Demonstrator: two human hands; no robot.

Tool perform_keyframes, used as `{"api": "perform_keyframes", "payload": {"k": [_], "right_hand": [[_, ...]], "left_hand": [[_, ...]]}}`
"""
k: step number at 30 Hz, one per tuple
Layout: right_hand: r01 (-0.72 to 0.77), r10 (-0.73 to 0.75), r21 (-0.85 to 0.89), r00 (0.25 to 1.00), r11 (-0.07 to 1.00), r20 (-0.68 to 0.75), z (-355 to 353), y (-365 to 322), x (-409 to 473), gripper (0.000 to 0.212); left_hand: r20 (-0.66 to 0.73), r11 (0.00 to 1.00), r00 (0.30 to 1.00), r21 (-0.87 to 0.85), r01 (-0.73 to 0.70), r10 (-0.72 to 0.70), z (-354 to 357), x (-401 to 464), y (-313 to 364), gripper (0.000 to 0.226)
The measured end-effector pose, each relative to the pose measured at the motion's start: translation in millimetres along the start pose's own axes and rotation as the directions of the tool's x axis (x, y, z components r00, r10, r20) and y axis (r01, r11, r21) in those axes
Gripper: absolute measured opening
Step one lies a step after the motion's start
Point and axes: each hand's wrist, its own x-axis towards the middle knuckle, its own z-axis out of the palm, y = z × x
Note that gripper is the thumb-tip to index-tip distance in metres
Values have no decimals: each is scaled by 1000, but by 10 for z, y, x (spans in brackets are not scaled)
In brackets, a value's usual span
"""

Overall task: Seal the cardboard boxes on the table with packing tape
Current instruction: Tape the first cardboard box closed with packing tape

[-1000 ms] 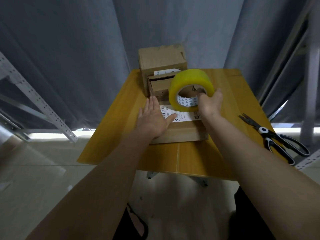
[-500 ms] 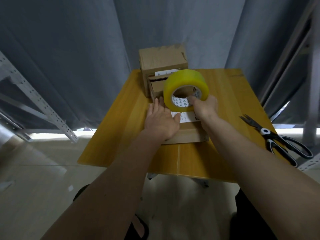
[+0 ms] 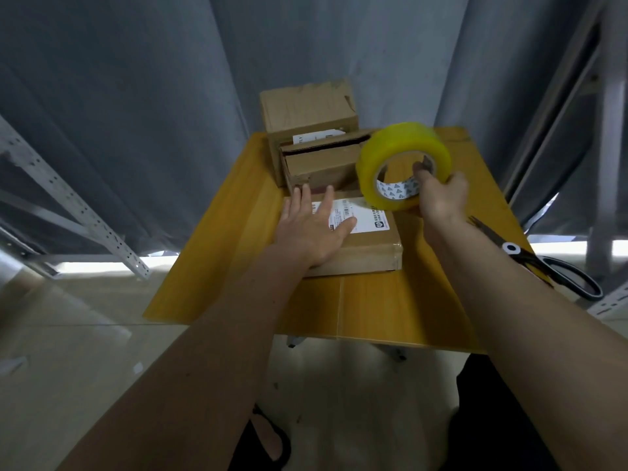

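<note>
A flat cardboard box [image 3: 367, 248] with a white shipping label lies near the middle of the yellow table [image 3: 390, 311]. My left hand [image 3: 311, 227] rests flat on its left half, fingers spread. My right hand [image 3: 441, 195] grips a big roll of yellow packing tape [image 3: 401, 161], fingers through its core, held upright over the box's far right corner. Behind stand two more boxes: a small one [image 3: 319, 164] with its top flaps parted, and a taller closed one [image 3: 307, 108] at the table's far edge.
Black-handled scissors [image 3: 550, 266] lie at the table's right edge, partly behind my right forearm. Grey curtains hang behind the table. Metal shelf frames stand at left and right. My feet show on the pale floor below.
My right hand has carried the tape roll to the right and slightly farther away, uncovering the small box. My left hand stays flat on the near box, shifted a little left.
</note>
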Motion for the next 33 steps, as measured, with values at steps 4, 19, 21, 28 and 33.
{"api": "perform_keyframes", "payload": {"k": [4, 19, 21, 28, 33], "right_hand": [[-351, 308, 210, 927, 912, 214, 100, 87, -110, 47], [-231, 232, 277, 972, 933, 26, -149, 144, 127, 10], [-359, 377, 307, 926, 881, 2, -289, 239, 176, 37], [-368, 379, 251, 926, 895, 6, -405, 296, 224, 44], [-372, 374, 246, 927, 895, 38, -418, 345, 241, 24]], "left_hand": [[51, 999, 998, 45, 26, -28, -44, 35, 75, 66], [-1, 1000, 1000, -8, 11, -11, 98, 67, 388, 94], [13, 1000, 1000, -6, 14, -14, 89, 64, 380, 95], [110, 978, 973, -13, 206, -204, -40, 166, 686, 125], [164, 954, 943, -26, 298, -290, -97, 246, 815, 120]]}}
